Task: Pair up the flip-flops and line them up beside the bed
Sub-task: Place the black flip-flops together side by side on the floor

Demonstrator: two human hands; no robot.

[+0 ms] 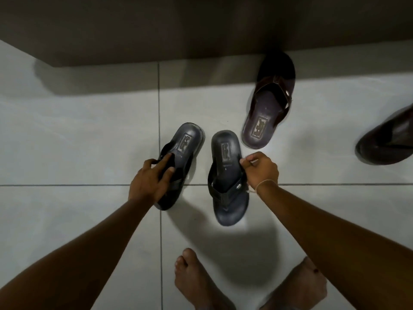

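Observation:
Two dark grey-black flip-flops lie on the white tiled floor with their heels toward the bed. My left hand (150,180) grips the strap of the left black flip-flop (185,144), which tilts to the right. The edge of the right black flip-flop (225,162) is pinched by my right hand (261,170). A dark brown flip-flop (266,113) lies further back, its toe at the bed base (201,30). A second brown flip-flop (388,142) is cut off at the right edge.
The dark bed base runs across the top, with its corner at the left. My bare feet (196,280) stand at the bottom of the view. Grout lines (159,97) cross the pale tiles.

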